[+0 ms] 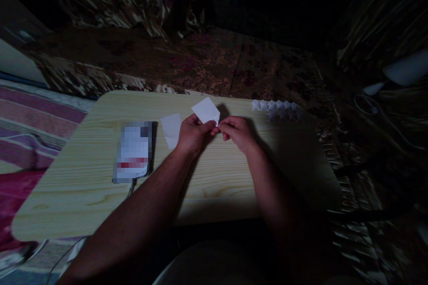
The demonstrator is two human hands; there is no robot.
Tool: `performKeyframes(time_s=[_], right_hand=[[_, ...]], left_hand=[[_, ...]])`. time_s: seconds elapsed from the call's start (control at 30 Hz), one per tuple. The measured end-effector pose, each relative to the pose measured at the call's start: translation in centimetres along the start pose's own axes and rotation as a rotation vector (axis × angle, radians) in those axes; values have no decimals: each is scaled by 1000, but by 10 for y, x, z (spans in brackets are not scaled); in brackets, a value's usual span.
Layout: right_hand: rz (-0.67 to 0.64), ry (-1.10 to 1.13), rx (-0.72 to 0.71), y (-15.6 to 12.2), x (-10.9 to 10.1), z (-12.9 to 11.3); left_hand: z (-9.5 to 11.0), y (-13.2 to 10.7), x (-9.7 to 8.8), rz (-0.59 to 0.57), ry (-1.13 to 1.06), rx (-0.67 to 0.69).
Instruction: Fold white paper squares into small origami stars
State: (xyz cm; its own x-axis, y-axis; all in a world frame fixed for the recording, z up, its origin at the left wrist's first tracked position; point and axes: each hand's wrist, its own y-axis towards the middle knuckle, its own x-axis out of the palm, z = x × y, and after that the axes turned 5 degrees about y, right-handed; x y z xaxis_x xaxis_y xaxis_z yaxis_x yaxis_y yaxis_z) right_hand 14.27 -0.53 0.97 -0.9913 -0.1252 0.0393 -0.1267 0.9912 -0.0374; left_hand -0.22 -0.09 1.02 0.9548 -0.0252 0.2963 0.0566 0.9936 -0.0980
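Observation:
A small white square of paper (205, 110) is held up above the middle of a light wooden table (83, 187). My left hand (191, 134) pinches its lower edge from the left. My right hand (236, 132) pinches the same lower corner from the right, fingertips meeting those of the left. Another white paper sheet (171, 130) lies flat on the table just left of my left hand.
A phone-like object (133, 151) with a cable lies at the table's left. Several small white folded paper pieces (277, 108) sit in rows at the far right corner. Striped bedding (30, 129) is at left, patterned dark fabric behind, cables at right.

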Motion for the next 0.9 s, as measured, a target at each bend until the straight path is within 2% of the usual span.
performKeyframes(time_s=[0.33,0.73,0.9], right_hand=[[-5,0,-10,-2,2,-3],[23,-16,9,-3,4,-6],[28,5,-10,-2,3,-8]], left_hand=[[-2,-1,1,-5,1,44],[-3,-1,0,-52,-4,17],[-3,-1,0,-36,-6,28]])
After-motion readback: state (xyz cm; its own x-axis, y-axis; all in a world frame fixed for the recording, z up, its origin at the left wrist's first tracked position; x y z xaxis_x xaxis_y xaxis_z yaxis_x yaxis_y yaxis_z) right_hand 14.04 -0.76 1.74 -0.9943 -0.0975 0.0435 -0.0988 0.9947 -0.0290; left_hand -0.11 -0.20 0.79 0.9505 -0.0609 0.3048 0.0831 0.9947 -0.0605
